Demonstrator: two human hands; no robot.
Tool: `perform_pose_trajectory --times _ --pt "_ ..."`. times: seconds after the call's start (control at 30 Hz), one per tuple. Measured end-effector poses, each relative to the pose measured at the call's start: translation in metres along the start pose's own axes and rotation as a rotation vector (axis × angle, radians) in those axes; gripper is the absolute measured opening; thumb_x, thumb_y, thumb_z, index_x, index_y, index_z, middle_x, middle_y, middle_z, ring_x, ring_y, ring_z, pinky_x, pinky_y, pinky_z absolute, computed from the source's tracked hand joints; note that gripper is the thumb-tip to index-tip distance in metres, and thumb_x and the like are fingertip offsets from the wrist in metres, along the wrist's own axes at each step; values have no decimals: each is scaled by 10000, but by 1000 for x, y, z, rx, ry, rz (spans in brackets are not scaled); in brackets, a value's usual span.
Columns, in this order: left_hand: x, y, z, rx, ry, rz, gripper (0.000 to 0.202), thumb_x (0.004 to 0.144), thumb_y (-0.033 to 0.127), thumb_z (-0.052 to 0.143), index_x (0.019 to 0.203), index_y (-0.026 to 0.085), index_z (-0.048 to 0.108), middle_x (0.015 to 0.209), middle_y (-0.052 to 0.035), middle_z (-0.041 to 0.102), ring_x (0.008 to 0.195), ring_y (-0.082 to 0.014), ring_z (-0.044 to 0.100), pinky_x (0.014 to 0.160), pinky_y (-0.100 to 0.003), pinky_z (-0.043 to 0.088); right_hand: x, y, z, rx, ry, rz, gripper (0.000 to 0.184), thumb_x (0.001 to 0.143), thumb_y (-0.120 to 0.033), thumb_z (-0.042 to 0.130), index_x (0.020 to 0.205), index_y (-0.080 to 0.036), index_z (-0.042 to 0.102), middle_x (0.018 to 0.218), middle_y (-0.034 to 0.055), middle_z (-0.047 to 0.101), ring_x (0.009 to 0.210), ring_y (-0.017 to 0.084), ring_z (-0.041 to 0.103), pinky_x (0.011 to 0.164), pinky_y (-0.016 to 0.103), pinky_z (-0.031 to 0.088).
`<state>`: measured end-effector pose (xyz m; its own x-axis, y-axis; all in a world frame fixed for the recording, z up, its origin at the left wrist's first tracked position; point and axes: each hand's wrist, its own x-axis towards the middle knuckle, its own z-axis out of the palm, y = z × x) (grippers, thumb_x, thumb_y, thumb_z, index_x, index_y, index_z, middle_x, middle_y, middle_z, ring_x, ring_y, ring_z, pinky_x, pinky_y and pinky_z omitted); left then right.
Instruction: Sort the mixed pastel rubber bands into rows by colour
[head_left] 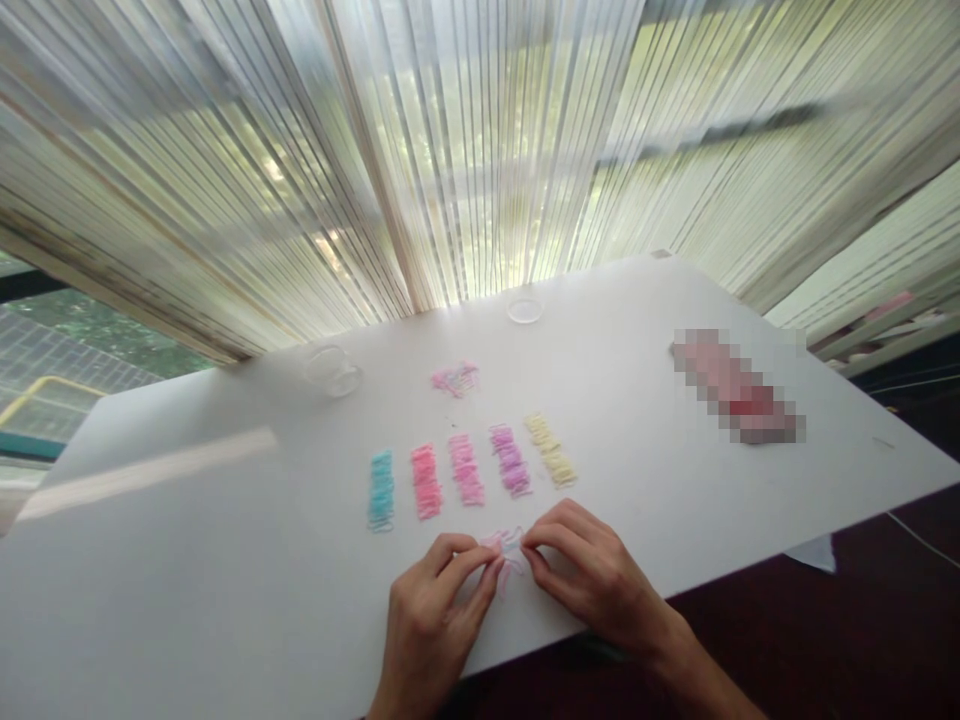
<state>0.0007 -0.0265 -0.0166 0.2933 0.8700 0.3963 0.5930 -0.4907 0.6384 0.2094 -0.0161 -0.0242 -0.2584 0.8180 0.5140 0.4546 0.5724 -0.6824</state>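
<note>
My left hand (439, 610) and my right hand (589, 570) meet near the front edge of the white table (187, 540), fingers pinched together on a small cluster of pink and pale paper clips (506, 550). Just beyond them lie rows of clips sorted by colour: teal (381, 490), salmon pink (426, 482), pink (466, 469), purple (510, 460) and yellow (550, 450). Farther back sits a small mixed pile of clips (454, 379).
A clear plastic cup (332, 370) lies on its side at the back left, and a round clear lid (524, 309) rests near the window curtain. A blurred pinkish object (735, 385) lies at the right. The table's front edge runs just under my hands.
</note>
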Motion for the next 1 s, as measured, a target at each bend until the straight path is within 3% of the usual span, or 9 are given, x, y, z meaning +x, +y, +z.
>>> perform_pose_trajectory --times 0.23,0.47,0.6,0.83,1.0 --pt "1 0 -2 5 -25 12 103 977 193 619 984 221 718 861 -26 707 747 -139 709 680 -213 578 0 0 0 4 -24 3 133 959 -93 591 970 -214 646 808 32 679 758 185 631 687 305 548" --pt "4 -15 -12 270 93 -13 144 1006 255 597 1017 227 737 898 -10 709 739 -125 715 699 -206 558 -3 3 -1 13 -54 32 141 969 -114 599 1048 -217 655 876 42 701 801 196 649 725 330 564" --pt "6 -19 -12 283 119 -55 151 1004 281 602 1013 230 744 880 -2 699 718 -120 704 680 -204 546 -3 2 -1 14 -56 34 140 964 -109 600 1033 -214 661 869 42 698 803 196 652 718 323 562" --pt "6 -19 -9 230 64 -100 174 1009 304 593 1013 226 748 855 5 664 691 -108 665 650 -200 514 -4 3 -1 25 -77 41 117 977 -123 599 1036 -205 657 880 45 693 810 195 639 729 325 551" --pt "7 -20 -8 357 43 -94 243 1033 336 535 1022 231 755 800 12 632 626 -105 627 621 -203 488 -5 3 0 33 -87 46 118 974 -116 602 1034 -205 653 883 43 687 819 196 633 736 324 540"
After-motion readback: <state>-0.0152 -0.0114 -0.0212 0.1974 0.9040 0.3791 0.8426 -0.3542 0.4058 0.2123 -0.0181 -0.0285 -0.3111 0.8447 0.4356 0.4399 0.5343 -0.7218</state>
